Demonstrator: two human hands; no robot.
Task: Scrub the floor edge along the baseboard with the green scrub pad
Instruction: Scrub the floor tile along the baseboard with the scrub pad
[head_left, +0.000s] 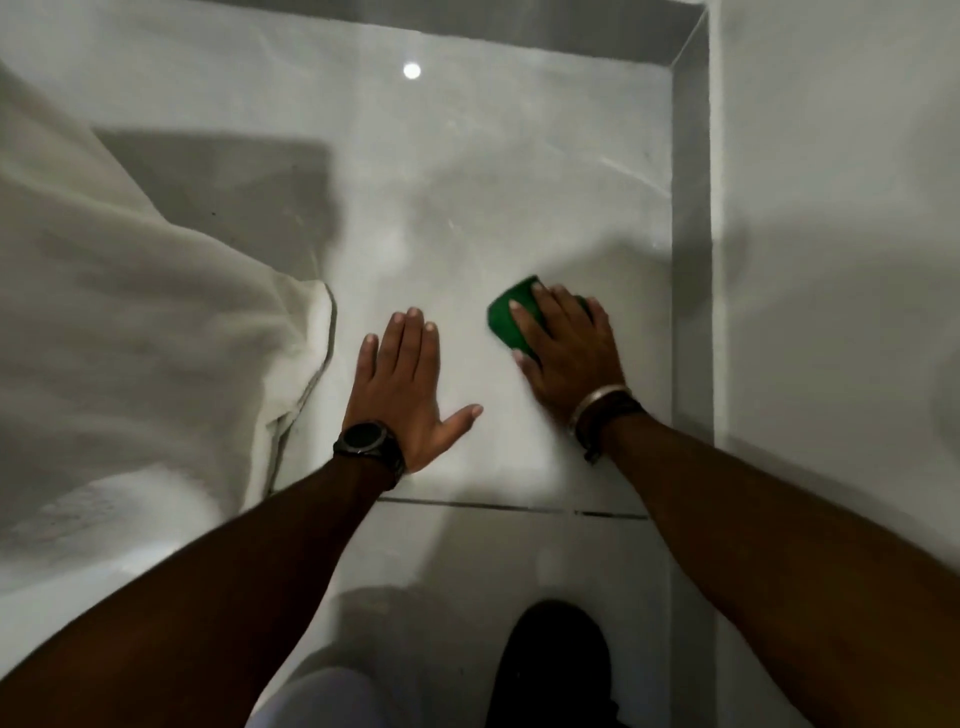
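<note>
The green scrub pad (511, 317) lies on the glossy white tile floor (467, 218), partly covered by my right hand (566, 353), which presses down on it with the fingers spread over its top. The pad sits a short way left of the grey baseboard (691, 260) that runs along the right wall. My left hand (405, 384) rests flat on the floor to the left of the pad, fingers together and thumb out, holding nothing. It wears a dark watch; the right wrist has a metal bangle.
A white curtain or sheet (130, 322) hangs over the left side down to the floor. The white wall (831, 234) stands on the right. A dark grout line (519, 506) crosses the floor below my hands. A black shoe (556, 665) shows at the bottom.
</note>
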